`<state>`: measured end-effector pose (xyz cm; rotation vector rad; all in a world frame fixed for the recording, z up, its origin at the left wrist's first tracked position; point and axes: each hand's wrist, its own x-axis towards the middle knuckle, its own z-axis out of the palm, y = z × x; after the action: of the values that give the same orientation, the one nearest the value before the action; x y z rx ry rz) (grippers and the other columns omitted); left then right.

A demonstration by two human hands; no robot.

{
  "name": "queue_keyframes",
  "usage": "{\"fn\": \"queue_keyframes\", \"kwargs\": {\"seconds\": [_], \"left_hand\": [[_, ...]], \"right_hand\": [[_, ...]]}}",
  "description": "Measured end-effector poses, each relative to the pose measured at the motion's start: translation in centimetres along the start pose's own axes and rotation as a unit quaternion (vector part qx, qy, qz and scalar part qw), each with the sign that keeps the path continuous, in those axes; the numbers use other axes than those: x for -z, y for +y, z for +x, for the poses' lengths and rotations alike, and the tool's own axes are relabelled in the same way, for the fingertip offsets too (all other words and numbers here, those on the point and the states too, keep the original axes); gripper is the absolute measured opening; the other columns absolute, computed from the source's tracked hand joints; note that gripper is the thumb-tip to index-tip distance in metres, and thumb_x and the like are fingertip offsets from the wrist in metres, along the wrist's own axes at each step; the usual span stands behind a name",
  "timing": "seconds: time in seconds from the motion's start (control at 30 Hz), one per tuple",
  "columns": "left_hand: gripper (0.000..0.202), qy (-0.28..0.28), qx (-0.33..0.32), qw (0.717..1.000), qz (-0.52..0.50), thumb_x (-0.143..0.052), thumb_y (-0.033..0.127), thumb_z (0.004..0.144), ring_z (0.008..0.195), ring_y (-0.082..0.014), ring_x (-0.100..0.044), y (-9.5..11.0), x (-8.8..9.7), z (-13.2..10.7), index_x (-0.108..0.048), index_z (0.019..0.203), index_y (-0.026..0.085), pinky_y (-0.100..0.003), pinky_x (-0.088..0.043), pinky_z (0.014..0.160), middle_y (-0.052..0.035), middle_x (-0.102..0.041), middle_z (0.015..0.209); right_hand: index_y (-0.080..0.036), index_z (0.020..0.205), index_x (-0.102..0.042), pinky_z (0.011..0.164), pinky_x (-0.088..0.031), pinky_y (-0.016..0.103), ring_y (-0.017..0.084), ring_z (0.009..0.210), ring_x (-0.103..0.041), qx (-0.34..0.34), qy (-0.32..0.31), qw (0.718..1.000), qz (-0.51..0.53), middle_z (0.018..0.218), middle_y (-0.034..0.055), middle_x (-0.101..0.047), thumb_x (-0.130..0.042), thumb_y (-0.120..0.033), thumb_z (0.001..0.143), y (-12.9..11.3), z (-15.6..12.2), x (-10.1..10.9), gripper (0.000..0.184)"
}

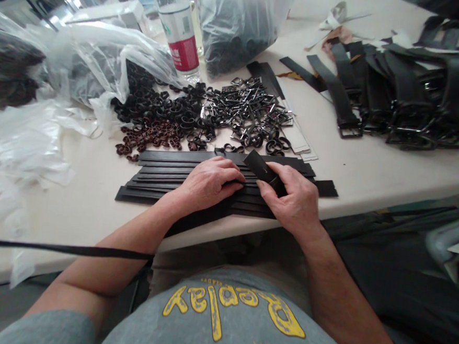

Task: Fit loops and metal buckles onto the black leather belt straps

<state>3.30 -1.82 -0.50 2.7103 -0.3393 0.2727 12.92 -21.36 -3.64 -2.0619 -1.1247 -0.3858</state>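
Observation:
Black belt straps (166, 171) lie stacked side by side along the table's front edge. My right hand (294, 196) is closed around a black belt strap (261, 169), whose end sticks up past the thumb and fingers. Over the stack, my left hand (212, 184) has its fingers curled and its thumb and fingertips together; what they pinch, if anything, is hidden. Just behind the straps lies a pile of metal buckles (249, 108). Small black loops (171, 107) and brown loops (149, 136) are heaped to its left.
A bottle (183, 43) with a red label and a plastic bag (239, 31) of dark pieces stand behind the piles. Several black belts with buckles (403, 95) are heaped at right. Crumpled clear plastic (22, 147) covers the table's left side.

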Motion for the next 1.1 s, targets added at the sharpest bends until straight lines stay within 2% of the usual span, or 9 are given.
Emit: {"fn": "queue_keyframes", "kwargs": {"seconds": [0.2, 0.33, 0.43, 0.57, 0.63, 0.7, 0.83, 1.0, 1.1], "left_hand": [[0.017, 0.045, 0.065, 0.996, -0.049, -0.06, 0.026, 0.092, 0.085, -0.0188, -0.066, 0.0, 0.1, -0.1, -0.071, 0.099, 0.016, -0.031, -0.052, 0.079, -0.0071, -0.073, 0.091], [0.026, 0.07, 0.144, 0.973, -0.167, -0.061, 0.03, 0.09, 0.074, -0.0146, -0.064, 0.3, 0.4, 0.0, -0.068, 0.111, 0.016, -0.026, -0.05, 0.071, -0.0043, -0.073, 0.089], [0.036, 0.064, 0.176, 0.928, -0.323, -0.064, 0.034, 0.088, 0.069, -0.0122, -0.061, 0.7, 0.5, -0.1, -0.064, 0.119, 0.016, -0.023, -0.048, 0.064, -0.0031, -0.072, 0.086], [0.044, 0.039, 0.193, 0.83, -0.522, -0.072, 0.041, 0.081, 0.077, -0.0142, -0.064, 0.8, 0.6, -0.1, -0.065, 0.115, 0.014, -0.025, -0.051, 0.071, -0.0062, -0.071, 0.094], [0.043, 0.038, 0.219, 0.796, -0.563, -0.075, 0.042, 0.078, 0.076, -0.0141, -0.064, 0.6, 0.5, 0.0, -0.067, 0.108, 0.013, -0.026, -0.052, 0.073, -0.006, -0.071, 0.092], [0.039, 0.051, 0.249, 0.778, -0.574, -0.077, 0.043, 0.076, 0.071, -0.0131, -0.064, 0.2, 0.2, 0.1, -0.069, 0.1, 0.013, -0.025, -0.052, 0.069, -0.0044, -0.07, 0.084], [0.034, 0.08, 0.279, 0.763, -0.577, -0.078, 0.042, 0.073, 0.066, -0.0116, -0.061, -0.2, -0.3, 0.3, -0.069, 0.09, 0.013, -0.022, -0.05, 0.061, -0.0019, -0.067, 0.077], [0.041, 0.107, 0.275, 0.758, -0.582, -0.078, 0.035, 0.072, 0.061, -0.0092, -0.055, 0.1, -0.3, 0.4, -0.068, 0.106, 0.015, -0.02, -0.048, 0.058, 0.0041, -0.059, 0.067], [0.043, 0.106, 0.269, 0.76, -0.582, -0.078, 0.035, 0.073, 0.057, -0.0082, -0.054, 0.2, -0.3, 0.5, -0.068, 0.109, 0.014, -0.02, -0.047, 0.058, 0.005, -0.058, 0.064]], "right_hand": [[-0.017, 0.107, -0.066, 0.075, -0.055, 0.032, 0.022, 0.08, -0.07, 0.023, 0.019, 0.999, 0.025, 0.09, 0.0073, -0.073, -0.058, -0.026, 0.093, 0.0, -0.1, 0.2, 0.019], [-0.016, 0.106, -0.067, 0.075, -0.054, 0.031, 0.021, 0.08, -0.069, 0.032, 0.009, 0.998, 0.046, 0.089, 0.0074, -0.072, -0.058, -0.022, 0.093, -0.4, -0.3, 0.7, 0.017], [-0.016, 0.105, -0.068, 0.074, -0.053, 0.029, 0.02, 0.079, -0.069, 0.03, 0.0, 0.997, 0.07, 0.089, 0.007, -0.072, -0.059, -0.019, 0.093, -0.8, -0.3, 1.0, 0.016], [-0.017, 0.106, -0.068, 0.074, -0.053, 0.028, 0.019, 0.079, -0.069, 0.03, -0.016, 0.996, 0.08, 0.091, 0.0063, -0.072, -0.058, -0.018, 0.093, -0.9, -0.2, 1.0, 0.016], [-0.017, 0.107, -0.068, 0.074, -0.053, 0.028, 0.019, 0.08, -0.07, 0.034, -0.021, 0.997, 0.071, 0.093, 0.0064, -0.073, -0.058, -0.019, 0.093, -0.9, -0.3, 0.7, 0.018], [-0.017, 0.108, -0.068, 0.072, -0.053, 0.028, 0.019, 0.079, -0.071, 0.043, -0.021, 0.998, 0.048, 0.093, 0.0069, -0.073, -0.057, -0.021, 0.093, -1.0, -0.4, 0.3, 0.019], [-0.016, 0.111, -0.067, 0.065, -0.052, 0.028, 0.02, 0.073, -0.071, 0.062, -0.015, 0.998, -0.004, 0.092, 0.0082, -0.074, -0.057, -0.025, 0.094, -1.2, -0.8, -0.4, 0.022], [-0.015, 0.111, -0.066, 0.066, -0.051, 0.03, 0.022, 0.075, -0.071, 0.069, -0.017, 0.997, -0.035, 0.092, 0.0084, -0.074, -0.058, -0.035, 0.095, -1.1, -1.0, -0.9, 0.027], [-0.015, 0.11, -0.066, 0.068, -0.052, 0.03, 0.022, 0.076, -0.072, 0.064, -0.03, 0.997, -0.02, 0.091, 0.008, -0.073, -0.058, -0.034, 0.095, -0.8, -1.0, -1.0, 0.026]]}}
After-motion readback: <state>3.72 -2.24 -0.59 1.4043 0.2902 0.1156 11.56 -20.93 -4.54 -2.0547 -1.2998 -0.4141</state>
